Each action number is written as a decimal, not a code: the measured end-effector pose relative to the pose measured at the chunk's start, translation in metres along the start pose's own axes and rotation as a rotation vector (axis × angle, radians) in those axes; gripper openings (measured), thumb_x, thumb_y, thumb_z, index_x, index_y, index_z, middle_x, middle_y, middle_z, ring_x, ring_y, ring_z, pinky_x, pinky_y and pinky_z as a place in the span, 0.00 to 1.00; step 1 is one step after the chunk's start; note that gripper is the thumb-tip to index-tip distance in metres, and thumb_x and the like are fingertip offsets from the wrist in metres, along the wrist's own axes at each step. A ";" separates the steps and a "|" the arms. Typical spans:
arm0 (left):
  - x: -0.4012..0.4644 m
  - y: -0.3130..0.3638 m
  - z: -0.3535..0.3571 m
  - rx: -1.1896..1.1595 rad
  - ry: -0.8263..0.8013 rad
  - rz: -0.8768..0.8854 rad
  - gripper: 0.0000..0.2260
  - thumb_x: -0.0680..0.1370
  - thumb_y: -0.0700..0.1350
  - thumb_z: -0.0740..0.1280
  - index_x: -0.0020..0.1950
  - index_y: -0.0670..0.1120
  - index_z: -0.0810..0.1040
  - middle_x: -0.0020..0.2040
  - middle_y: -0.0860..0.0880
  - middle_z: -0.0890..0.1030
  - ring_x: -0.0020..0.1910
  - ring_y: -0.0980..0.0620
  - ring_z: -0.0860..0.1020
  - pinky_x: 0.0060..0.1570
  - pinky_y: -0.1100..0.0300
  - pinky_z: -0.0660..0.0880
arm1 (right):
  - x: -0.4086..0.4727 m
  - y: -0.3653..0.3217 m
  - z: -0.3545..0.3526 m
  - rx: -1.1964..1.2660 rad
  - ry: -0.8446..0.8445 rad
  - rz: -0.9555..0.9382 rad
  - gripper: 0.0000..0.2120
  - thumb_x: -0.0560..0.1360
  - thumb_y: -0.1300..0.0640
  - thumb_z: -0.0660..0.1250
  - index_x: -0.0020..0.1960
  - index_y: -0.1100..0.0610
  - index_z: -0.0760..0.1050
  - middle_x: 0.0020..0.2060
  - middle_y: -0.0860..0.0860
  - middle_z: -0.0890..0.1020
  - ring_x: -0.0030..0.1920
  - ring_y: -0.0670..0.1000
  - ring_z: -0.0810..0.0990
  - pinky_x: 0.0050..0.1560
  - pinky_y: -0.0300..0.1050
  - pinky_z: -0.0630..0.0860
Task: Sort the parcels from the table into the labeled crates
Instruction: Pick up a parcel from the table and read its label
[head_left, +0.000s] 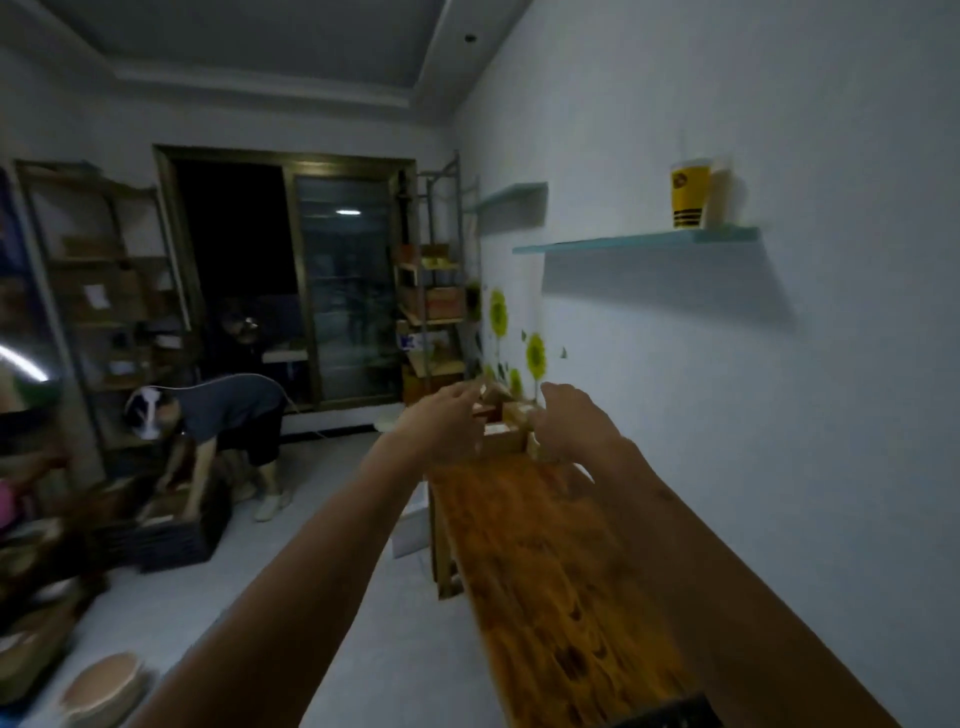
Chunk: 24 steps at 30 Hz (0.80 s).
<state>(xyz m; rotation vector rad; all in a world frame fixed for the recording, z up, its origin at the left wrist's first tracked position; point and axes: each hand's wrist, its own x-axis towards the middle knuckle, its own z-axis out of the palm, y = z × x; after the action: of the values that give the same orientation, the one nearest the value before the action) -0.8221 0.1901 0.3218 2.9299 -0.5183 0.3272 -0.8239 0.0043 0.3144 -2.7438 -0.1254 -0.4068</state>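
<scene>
Dim room, pale wall on the right, long orange-brown wooden table (545, 561) running along it. Both bare arms stretched out over the tabletop toward the far end. Small pile of brown cardboard parcels (506, 423) stacked there, right up against the wall with its yellow sunflower decals (535, 356). Left hand (441, 415) at the pile's left side, fingers reaching forward and loosely spread, tips at or just short of the top boxes; contact too blurred to call. Right hand (569, 415) at the pile's right side, back of the hand to the camera, fingers hidden behind it, so grip impossible to tell. Parcels sitting between the two hands. Up on the wall, a glass shelf (634, 240) carrying a yellow paper cup (688, 195) with dark stripes. Off to the left on the floor, another person in a grey shirt (228, 415) bent over a black plastic crate (176, 530) with cardboard inside. Metal shelving (434, 291) with boxes beside the dark sliding door (291, 275) at the back.
</scene>
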 end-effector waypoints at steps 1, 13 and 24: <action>0.011 -0.016 -0.003 0.013 0.004 -0.028 0.19 0.82 0.48 0.61 0.73 0.48 0.70 0.76 0.46 0.66 0.73 0.44 0.67 0.70 0.46 0.70 | 0.021 -0.010 0.006 0.019 -0.012 -0.018 0.20 0.82 0.51 0.60 0.72 0.56 0.69 0.68 0.55 0.73 0.68 0.58 0.72 0.66 0.54 0.70; 0.188 -0.231 0.045 -0.030 0.059 -0.128 0.23 0.85 0.49 0.58 0.79 0.46 0.61 0.78 0.45 0.64 0.75 0.46 0.66 0.70 0.51 0.66 | 0.277 -0.078 0.152 -0.013 -0.074 -0.095 0.21 0.81 0.45 0.57 0.69 0.54 0.69 0.68 0.56 0.74 0.64 0.58 0.73 0.62 0.59 0.76; 0.407 -0.427 0.079 -0.118 0.030 -0.046 0.25 0.84 0.52 0.60 0.80 0.47 0.60 0.79 0.47 0.62 0.75 0.46 0.66 0.70 0.49 0.68 | 0.519 -0.125 0.241 -0.064 -0.034 0.005 0.20 0.82 0.50 0.57 0.71 0.59 0.69 0.67 0.58 0.74 0.65 0.59 0.74 0.58 0.52 0.73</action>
<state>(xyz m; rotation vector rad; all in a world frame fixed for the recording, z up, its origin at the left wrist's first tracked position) -0.2833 0.4421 0.2971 2.8134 -0.4497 0.3231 -0.2819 0.2266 0.2957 -2.8144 -0.1157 -0.3688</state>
